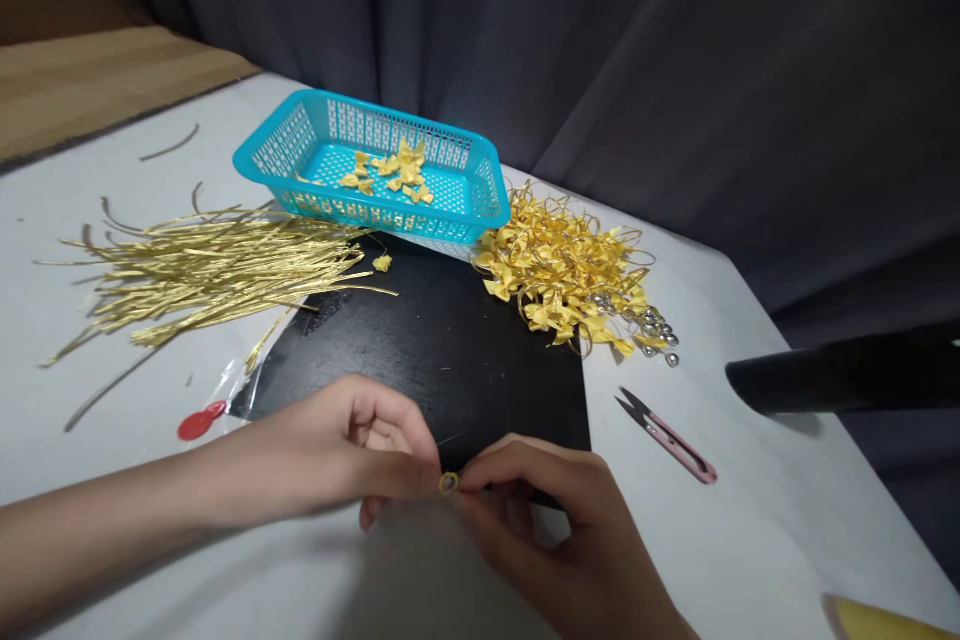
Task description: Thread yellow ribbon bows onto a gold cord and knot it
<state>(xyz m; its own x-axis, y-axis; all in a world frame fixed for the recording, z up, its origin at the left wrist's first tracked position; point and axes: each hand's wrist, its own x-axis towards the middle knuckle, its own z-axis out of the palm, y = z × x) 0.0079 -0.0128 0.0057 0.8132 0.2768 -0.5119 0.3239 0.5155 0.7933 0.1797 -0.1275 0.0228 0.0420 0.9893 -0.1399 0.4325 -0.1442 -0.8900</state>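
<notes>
Between the fingertips of my left hand (367, 450) and my right hand (551, 515) is a small yellow ring-shaped piece (448, 483) with a darker centre. Both hands pinch it, one from each side, over the near edge of a black mat (450, 350). Its finer detail is too small to make out. Beyond my left hand lies a loose bundle of gold cords (225, 270). A heap of yellow ribbon bows with gold loops (562, 260) lies beyond my right hand. One small yellow bow (382, 263) rests at the mat's far edge.
A blue plastic basket (480, 210) at the back holds several yellow bows. Pink-handled thread snips (667, 435) lie at the right, near small silvery beads (656, 328). A black cylindrical object (840, 370) juts in from the right. Red discs (199, 420) lie left of the mat.
</notes>
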